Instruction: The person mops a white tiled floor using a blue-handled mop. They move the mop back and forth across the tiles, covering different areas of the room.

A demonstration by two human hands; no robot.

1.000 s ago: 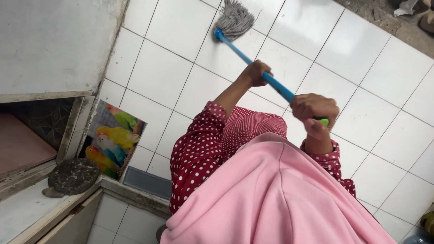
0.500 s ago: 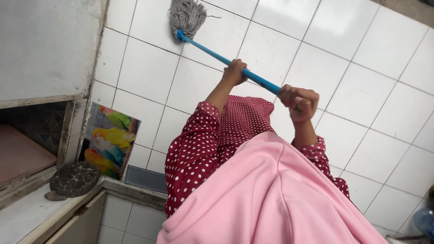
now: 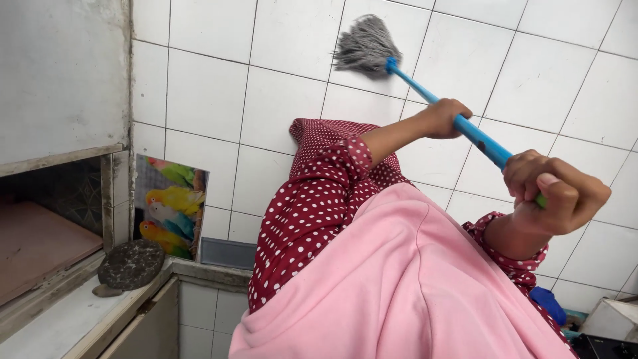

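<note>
The mop (image 3: 425,86) lies at a slant across the white tiled floor (image 3: 286,33), its grey string head (image 3: 364,46) pressed flat on a tile at the far end and spread toward the left. The blue handle (image 3: 475,133) runs from the head back toward me, rising to the right. My left hand (image 3: 444,118) is closed around the handle about midway along, fingers wrapped over the top, forearm stretched forward out of a red sleeve with white dots (image 3: 312,199). My right hand (image 3: 555,193) is clenched in a full fist around the near end of the handle, where a small green tip (image 3: 541,201) shows just beyond the fingers. Both grips are firm and closed on the handle, the hands well apart from each other. A pink cloth (image 3: 399,286) hangs below my arms and fills the lower middle of the view. To the left, a picture of bright parrots (image 3: 169,206) leans upright against the tiled wall base, with a grey flat panel (image 3: 226,252) just beside it. Nearer, a round dark stone (image 3: 131,264) rests on a pale ledge (image 3: 53,319), beside an opening with a reddish board (image 3: 40,242) inside. At the lower right corner, a blue object (image 3: 548,304) shows partly; I cannot tell what it is.
</note>
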